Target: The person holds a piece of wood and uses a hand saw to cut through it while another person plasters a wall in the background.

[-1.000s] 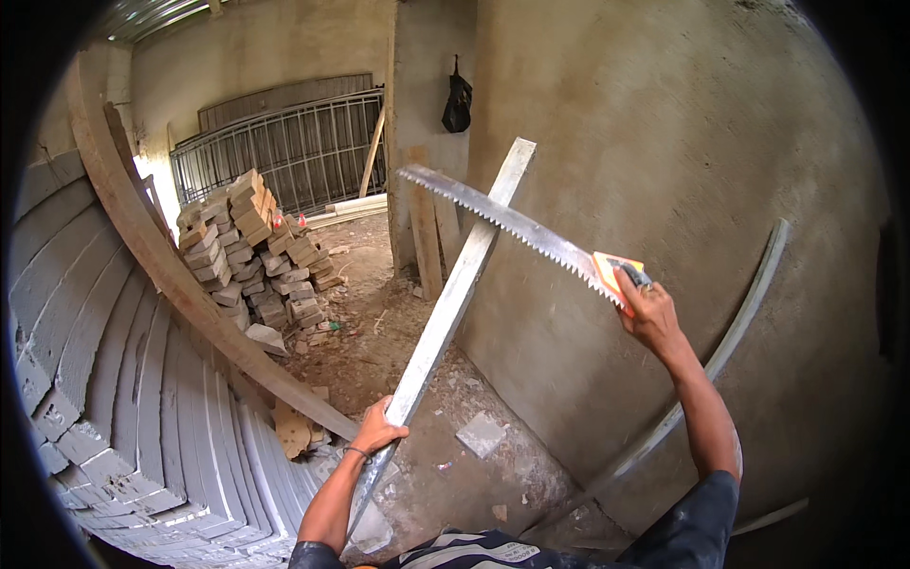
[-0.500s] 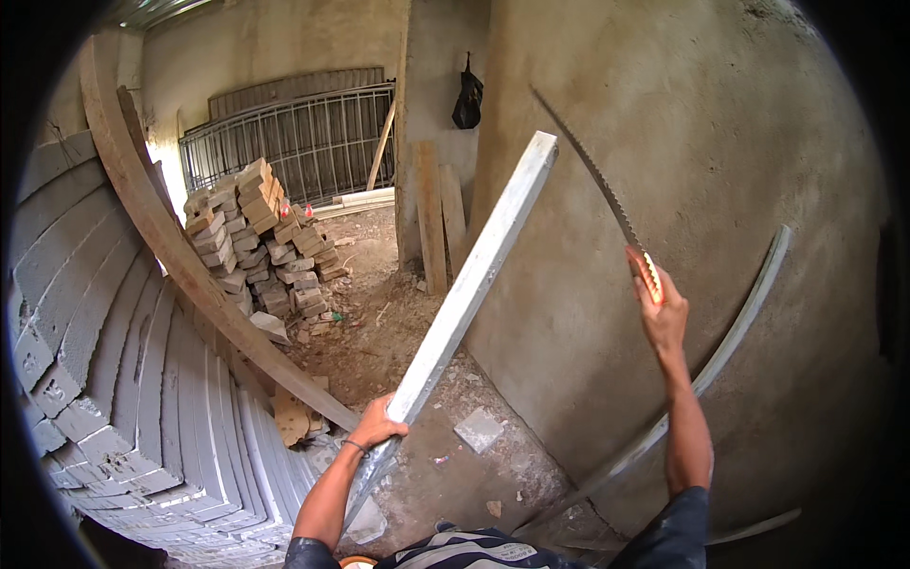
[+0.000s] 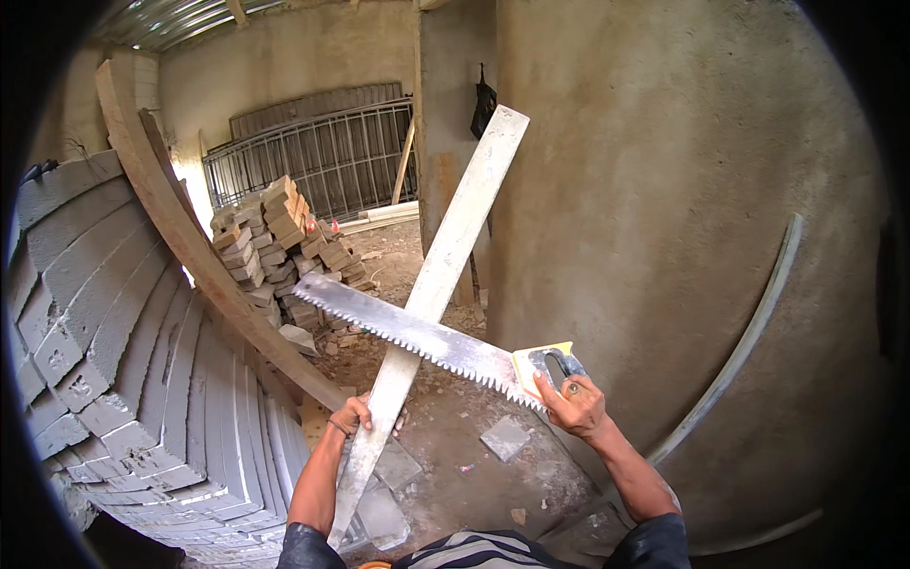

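Note:
My left hand (image 3: 355, 414) is wrapped round the lower part of a long pale straightedge bar (image 3: 453, 232), which slants up and to the right. In my right hand (image 3: 574, 403) is a coarse-toothed hand saw (image 3: 427, 337), gripped by its yellow and black handle. The saw's blade points left, teeth downward, and crosses in front of the bar. Whether blade and bar touch, I cannot tell. The bar's broad whitish face is turned toward me.
Grey blocks (image 3: 114, 322) are stacked along the left, with a wooden plank (image 3: 209, 275) leaning against them. A brick pile (image 3: 275, 242) and metal grilles (image 3: 322, 152) stand farther back. To the right rises a plastered wall (image 3: 654, 190) with a thin pale strip (image 3: 749, 351); rubble pieces (image 3: 505, 437) lie below.
The saw has swung from pointing up at the right to lying across the bar. My right hand has moved left and down. The bar has turned to show its broad face.

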The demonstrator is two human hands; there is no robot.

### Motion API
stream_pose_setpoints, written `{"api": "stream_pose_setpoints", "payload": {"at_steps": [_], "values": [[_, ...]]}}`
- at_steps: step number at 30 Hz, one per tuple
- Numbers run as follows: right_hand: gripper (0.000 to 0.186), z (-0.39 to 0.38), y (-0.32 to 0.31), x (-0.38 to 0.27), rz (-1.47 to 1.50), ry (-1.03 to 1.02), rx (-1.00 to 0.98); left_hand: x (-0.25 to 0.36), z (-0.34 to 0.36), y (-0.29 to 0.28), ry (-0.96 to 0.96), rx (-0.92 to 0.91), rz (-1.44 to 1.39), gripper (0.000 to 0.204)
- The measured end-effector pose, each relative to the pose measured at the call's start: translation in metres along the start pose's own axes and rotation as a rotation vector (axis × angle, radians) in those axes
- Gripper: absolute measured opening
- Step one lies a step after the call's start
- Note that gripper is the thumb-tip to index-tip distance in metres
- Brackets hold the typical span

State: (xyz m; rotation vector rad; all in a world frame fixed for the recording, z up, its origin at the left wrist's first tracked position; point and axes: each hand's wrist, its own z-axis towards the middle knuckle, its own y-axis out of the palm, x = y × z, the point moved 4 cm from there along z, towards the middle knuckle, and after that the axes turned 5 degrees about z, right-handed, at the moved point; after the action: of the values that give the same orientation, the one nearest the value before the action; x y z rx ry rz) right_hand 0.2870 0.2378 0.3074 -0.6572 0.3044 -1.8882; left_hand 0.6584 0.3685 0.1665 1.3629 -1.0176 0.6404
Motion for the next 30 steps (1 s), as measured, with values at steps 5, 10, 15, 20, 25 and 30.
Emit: {"api": "stream_pose_setpoints", "payload": {"at_steps": [5,10,15,20,25,30], "values": [[0.044,-0.003,0.014,0.038,-0.087,0.028,0.089,0.000,-0.016,-0.001,-0.045,-0.098,-0.157,0.088],[0.053,0.051,-0.024,0.121,-0.354,0.194,0.038,0.001,-0.022,-0.014,-0.012,-0.036,-0.091,0.087],[0.057,0.092,-0.067,0.192,-0.318,0.287,0.063,-0.003,-0.005,-0.009,0.019,-0.068,-0.087,0.087],[0.033,0.029,-0.099,0.250,-0.279,0.823,0.055,-0.004,0.008,0.009,0.039,-0.086,-0.014,0.081],[0.031,-0.020,-0.088,0.153,0.150,1.151,0.144,-0.018,0.002,-0.029,0.170,0.523,0.932,0.066],[0.032,-0.070,-0.072,0.093,0.371,1.176,0.200,-0.010,0.007,0.013,0.326,1.159,1.583,0.069]]}}
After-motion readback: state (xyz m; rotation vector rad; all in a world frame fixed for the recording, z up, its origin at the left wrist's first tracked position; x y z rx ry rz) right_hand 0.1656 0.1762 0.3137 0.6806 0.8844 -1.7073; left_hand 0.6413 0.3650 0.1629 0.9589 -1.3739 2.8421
